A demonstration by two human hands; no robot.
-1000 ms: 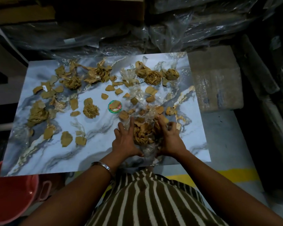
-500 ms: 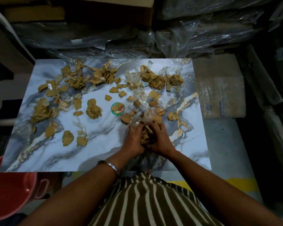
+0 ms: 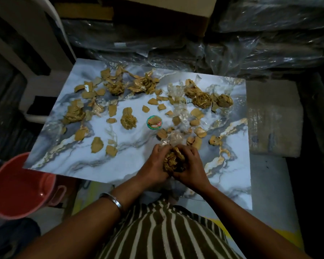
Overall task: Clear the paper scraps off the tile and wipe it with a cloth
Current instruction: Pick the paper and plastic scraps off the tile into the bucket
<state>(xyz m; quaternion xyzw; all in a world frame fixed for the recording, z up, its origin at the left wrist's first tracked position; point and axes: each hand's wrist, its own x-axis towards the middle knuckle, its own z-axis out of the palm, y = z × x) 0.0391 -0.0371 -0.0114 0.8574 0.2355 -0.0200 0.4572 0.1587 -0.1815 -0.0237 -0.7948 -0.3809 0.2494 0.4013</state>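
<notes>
A marble-patterned tile (image 3: 105,165) lies flat in front of me, strewn with several brown paper scraps (image 3: 96,144), crumpled brown wads (image 3: 128,121) and bits of clear plastic film (image 3: 181,114). Near the tile's front edge, my left hand (image 3: 155,165) and my right hand (image 3: 192,168) press together around one crumpled wad of brown paper (image 3: 173,160). A clear plastic piece (image 3: 169,141) sticks up just beyond my fingers. A round green and red sticker (image 3: 154,122) sits mid-tile. No cloth is visible.
A red bucket (image 3: 17,191) stands on the floor at the tile's front left corner. Plastic-wrapped stacks (image 3: 251,45) and a cardboard box (image 3: 138,8) line the back. A wrapped carton (image 3: 273,118) sits to the right of the tile.
My hands have drawn loose scraps together and closed around them into one wad. The camera view has shifted, so the tile appears more to the right and tilted.
</notes>
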